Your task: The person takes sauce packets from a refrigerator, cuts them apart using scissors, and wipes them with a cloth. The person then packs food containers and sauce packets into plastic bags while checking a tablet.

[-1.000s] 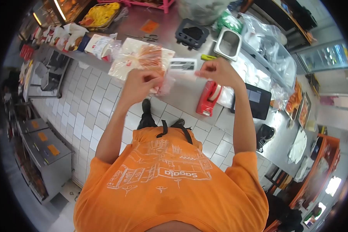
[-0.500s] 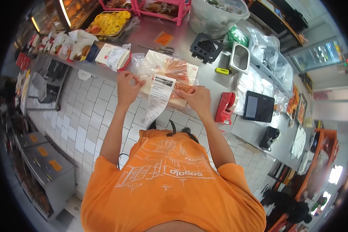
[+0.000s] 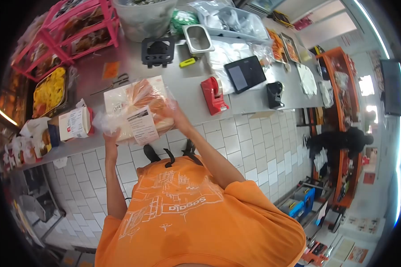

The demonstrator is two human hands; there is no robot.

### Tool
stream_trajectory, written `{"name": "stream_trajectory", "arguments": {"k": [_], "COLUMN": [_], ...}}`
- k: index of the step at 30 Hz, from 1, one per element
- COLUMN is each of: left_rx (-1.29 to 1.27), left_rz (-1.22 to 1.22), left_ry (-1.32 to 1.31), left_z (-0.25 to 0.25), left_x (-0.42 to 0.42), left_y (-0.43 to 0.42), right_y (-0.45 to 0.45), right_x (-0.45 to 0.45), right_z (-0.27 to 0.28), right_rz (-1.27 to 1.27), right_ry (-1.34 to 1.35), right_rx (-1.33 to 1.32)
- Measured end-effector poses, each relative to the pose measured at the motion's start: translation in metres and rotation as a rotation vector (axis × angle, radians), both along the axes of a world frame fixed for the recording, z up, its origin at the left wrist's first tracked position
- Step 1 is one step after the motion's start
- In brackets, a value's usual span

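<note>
A clear plastic bag (image 3: 158, 100) with white boxes and orange-toned contents inside is held at the counter's front edge. A printed receipt (image 3: 142, 126) hangs on its front. My left hand (image 3: 111, 137) grips the bag's lower left corner, its fingers partly covered by the plastic. My right hand (image 3: 179, 118) holds the bag's right side, with the fingertips hidden behind it. To the left stands a white and red box (image 3: 74, 123) with a receipt on top. Scissors (image 3: 119, 80) lie just behind the bag.
The steel counter (image 3: 182, 91) carries a red tape dispenser (image 3: 214, 95), a tablet (image 3: 245, 74), a yellow highlighter (image 3: 187, 62), a metal pan (image 3: 198, 38) and a pink rack (image 3: 82, 33). A tray of yellow food (image 3: 49, 93) sits at left. A person in dark clothes (image 3: 338, 141) is far right.
My view has swung to the right. My left hand has gone from a raised pinch beside the bag to its lower left corner. The receipt now lies flatter against the bag.
</note>
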State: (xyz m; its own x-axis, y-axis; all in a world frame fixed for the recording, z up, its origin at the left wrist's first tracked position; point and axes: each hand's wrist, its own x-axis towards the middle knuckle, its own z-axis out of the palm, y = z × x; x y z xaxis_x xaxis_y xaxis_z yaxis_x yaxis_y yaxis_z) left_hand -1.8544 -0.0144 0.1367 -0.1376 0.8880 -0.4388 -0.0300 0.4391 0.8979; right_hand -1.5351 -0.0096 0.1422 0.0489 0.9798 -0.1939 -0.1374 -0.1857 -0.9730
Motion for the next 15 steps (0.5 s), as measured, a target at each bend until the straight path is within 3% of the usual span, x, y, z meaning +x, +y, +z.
{"name": "stream_trajectory", "arguments": {"k": [2, 5, 8, 9, 10, 13, 15], "left_rx": [-0.002, 0.200, 0.117, 0.248, 0.266, 0.263, 0.328], "left_rz": [-0.126, -0.265, -0.223, -0.313, -0.306, -0.311, -0.427], "left_ry": [0.004, -0.142, -0.324, -0.010, 0.062, -0.086, -0.150], "left_z": [-0.022, -0.059, -0.050, -0.035, -0.008, 0.120, 0.196], "left_x": [-0.029, -0.050, -0.052, -0.046, -0.031, 0.058, 0.126], "left_y": [-0.010, -0.017, -0.036, -0.048, -0.051, -0.031, -0.015], "right_y": [-0.004, -0.021, -0.056, -0.068, -0.076, -0.114, -0.136], "right_x": [-0.023, -0.020, -0.018, -0.011, 0.000, 0.047, 0.098], "right_z": [0.047, 0.022, 0.040, 0.048, 0.066, 0.096, 0.076], "right_rz": [0.105, 0.073, -0.005, -0.021, -0.023, -0.046, -0.114], "right_ry": [0.043, 0.238, 0.299, 0.347, 0.346, 0.485, 0.693], "right_rx": [-0.171, -0.121, -0.044, -0.038, -0.038, 0.065, 0.049]}}
